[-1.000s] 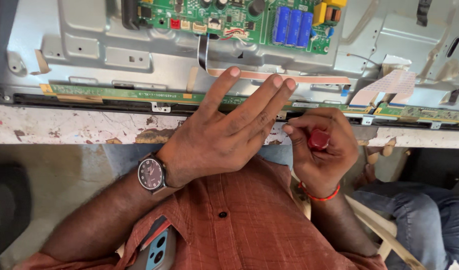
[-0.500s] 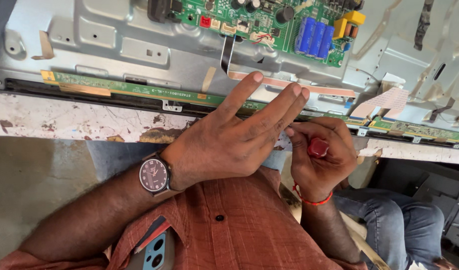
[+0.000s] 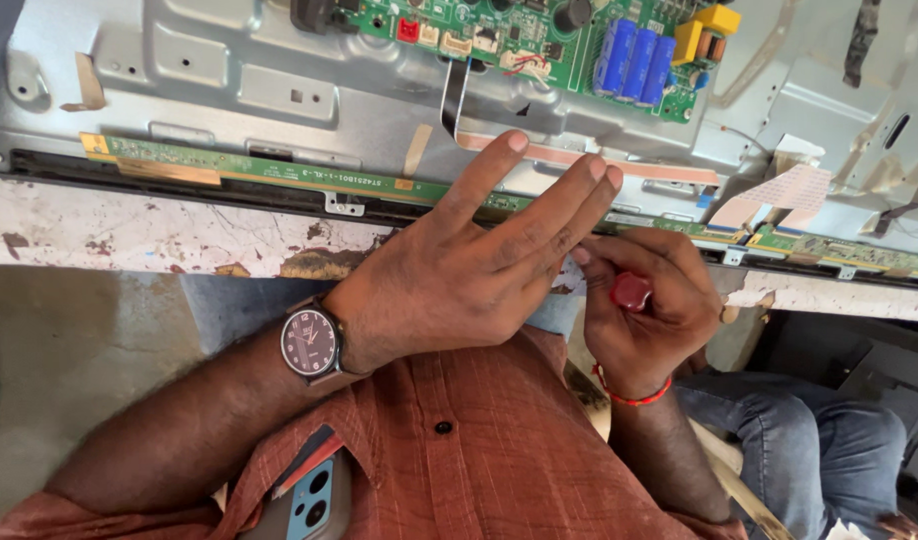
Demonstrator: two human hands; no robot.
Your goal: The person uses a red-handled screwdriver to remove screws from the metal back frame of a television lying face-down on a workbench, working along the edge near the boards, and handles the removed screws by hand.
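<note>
My right hand (image 3: 644, 305) is closed around a tool with a red rounded handle end (image 3: 631, 291), just below the long green strip board (image 3: 249, 170) at the edge of an opened flat-screen back panel (image 3: 259, 80). My left hand (image 3: 459, 270), with a wristwatch (image 3: 310, 342) on it, reaches across with fingers stretched out; the fingertips rest near the strip board and a flat ribbon cable (image 3: 599, 160), and its lower fingers touch my right hand. The tool's tip is hidden behind the fingers.
A green circuit board (image 3: 539, 40) with blue capacitors and a yellow part sits at the top of the metal panel. The panel lies on a worn white table edge (image 3: 129, 235). A phone (image 3: 309, 505) pokes from my shirt pocket. Jeans-clad legs (image 3: 809, 450) are at lower right.
The view has shifted so the panel and both hands sit a little further right in the frame. Both hands keep the same pose against each other.
</note>
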